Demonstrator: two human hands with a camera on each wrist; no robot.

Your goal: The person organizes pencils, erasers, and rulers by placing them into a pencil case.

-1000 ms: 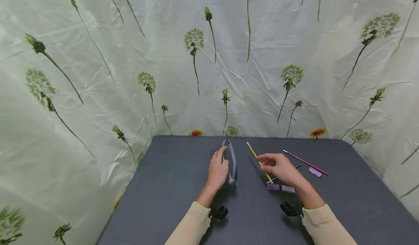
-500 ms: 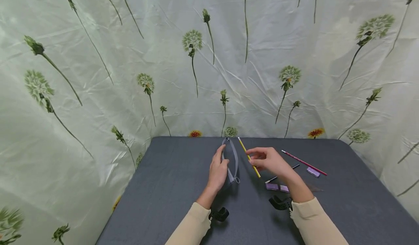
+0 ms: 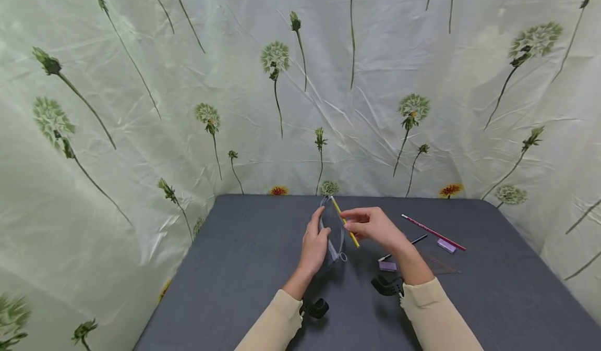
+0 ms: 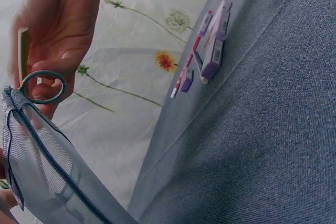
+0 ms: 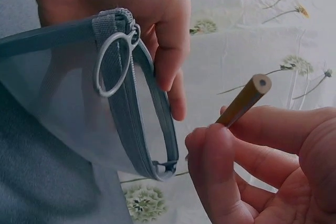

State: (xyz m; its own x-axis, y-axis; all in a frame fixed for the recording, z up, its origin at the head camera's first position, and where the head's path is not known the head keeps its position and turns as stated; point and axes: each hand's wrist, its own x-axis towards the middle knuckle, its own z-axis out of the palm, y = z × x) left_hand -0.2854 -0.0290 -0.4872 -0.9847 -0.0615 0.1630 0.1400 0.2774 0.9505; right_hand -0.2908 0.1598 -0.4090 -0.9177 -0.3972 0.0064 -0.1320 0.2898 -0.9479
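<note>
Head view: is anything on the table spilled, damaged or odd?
Nothing stands out. The left hand holds the open mesh pouch, the right hand pinches a yellow pencil; a red pencil and purple erasers lie loose.

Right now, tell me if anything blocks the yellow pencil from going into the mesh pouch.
Nothing visible does. The right hand pinches the yellow pencil just beside the mesh pouch, which the left hand holds with its zipper mouth parted. Only open air shows between the pencil and the opening.
</note>
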